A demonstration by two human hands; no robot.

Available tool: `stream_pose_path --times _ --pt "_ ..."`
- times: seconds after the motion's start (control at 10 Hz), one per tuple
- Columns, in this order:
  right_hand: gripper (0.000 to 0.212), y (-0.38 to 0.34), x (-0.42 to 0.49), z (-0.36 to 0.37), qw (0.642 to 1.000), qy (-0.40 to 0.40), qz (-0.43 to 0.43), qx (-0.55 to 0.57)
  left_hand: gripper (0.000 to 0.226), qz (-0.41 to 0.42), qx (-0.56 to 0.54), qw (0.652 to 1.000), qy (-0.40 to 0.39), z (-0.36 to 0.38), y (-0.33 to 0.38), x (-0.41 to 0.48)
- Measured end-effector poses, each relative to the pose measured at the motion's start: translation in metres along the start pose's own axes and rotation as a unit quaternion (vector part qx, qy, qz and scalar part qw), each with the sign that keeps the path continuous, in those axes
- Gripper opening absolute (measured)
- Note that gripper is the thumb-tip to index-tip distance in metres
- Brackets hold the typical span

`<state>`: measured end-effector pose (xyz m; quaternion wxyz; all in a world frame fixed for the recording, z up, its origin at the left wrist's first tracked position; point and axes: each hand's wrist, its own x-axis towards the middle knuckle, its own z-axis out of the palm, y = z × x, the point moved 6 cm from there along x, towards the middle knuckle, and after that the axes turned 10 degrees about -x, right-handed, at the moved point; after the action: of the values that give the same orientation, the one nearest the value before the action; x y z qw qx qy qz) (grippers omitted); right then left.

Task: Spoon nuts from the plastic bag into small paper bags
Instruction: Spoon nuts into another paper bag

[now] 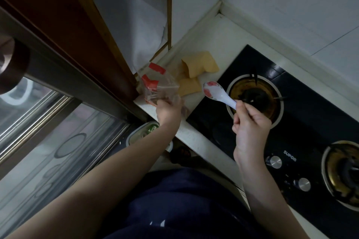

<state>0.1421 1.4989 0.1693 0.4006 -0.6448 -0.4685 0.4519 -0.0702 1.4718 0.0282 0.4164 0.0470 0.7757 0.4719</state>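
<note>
From the head camera, the clear plastic bag [161, 89] with red markings sits at the counter [194, 136] front edge, near its left end, and the left hand [169, 111] grips its near side. The right hand [250, 122] is curled round the handle of one white ceramic spoon [217, 93] patterned in red. The spoon's long axis points up and left, and its bowl hangs just right of the bag, level with the paper bags [196, 72]; whether it carries nuts cannot be told. At least two tan paper bags lie just behind the plastic bag toward the counter's back corner, left of the gas hob [291, 103]. The spoon hand is nearer them.
</note>
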Motion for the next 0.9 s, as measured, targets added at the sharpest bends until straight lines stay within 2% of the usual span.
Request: stream_pose_path --times 0.2,0.3,0.4,0.5,0.6,0.7,0.8,0.9 --pt "0.026 0.001 0.003 0.001 1.000 0.003 0.004 -0.007 0.066 -0.086 -0.076 0.993 0.000 0.010 0.000 -0.005" --pt "0.025 0.002 0.004 0.001 1.000 0.004 0.005 -0.008 0.074 -0.085 -0.068 0.994 -0.016 0.011 -0.001 -0.008" --pt "0.027 0.004 0.006 0.002 1.000 0.007 0.007 -0.011 0.063 -0.095 -0.061 0.993 -0.026 0.004 -0.007 -0.014" --pt "0.033 0.008 0.007 0.002 1.000 0.016 0.010 -0.013 0.041 -0.110 -0.051 0.992 -0.046 0.001 -0.012 -0.024" --pt "0.035 0.012 0.008 0.002 0.999 0.025 0.016 -0.014 0.033 -0.023 0.031 0.993 -0.107 0.010 0.003 -0.035" --pt "0.034 0.015 0.011 0.003 0.999 0.035 0.023 -0.017 0.010 0.128 0.100 0.971 -0.174 0.031 0.039 -0.040" --pt "0.033 0.014 0.013 0.004 0.999 0.039 0.019 -0.022 0.032 0.151 0.147 0.961 -0.179 0.050 0.070 -0.027" --pt "0.034 0.015 0.014 0.007 0.999 0.038 0.018 -0.021 0.043 0.059 0.146 0.973 -0.167 0.063 0.063 -0.002"
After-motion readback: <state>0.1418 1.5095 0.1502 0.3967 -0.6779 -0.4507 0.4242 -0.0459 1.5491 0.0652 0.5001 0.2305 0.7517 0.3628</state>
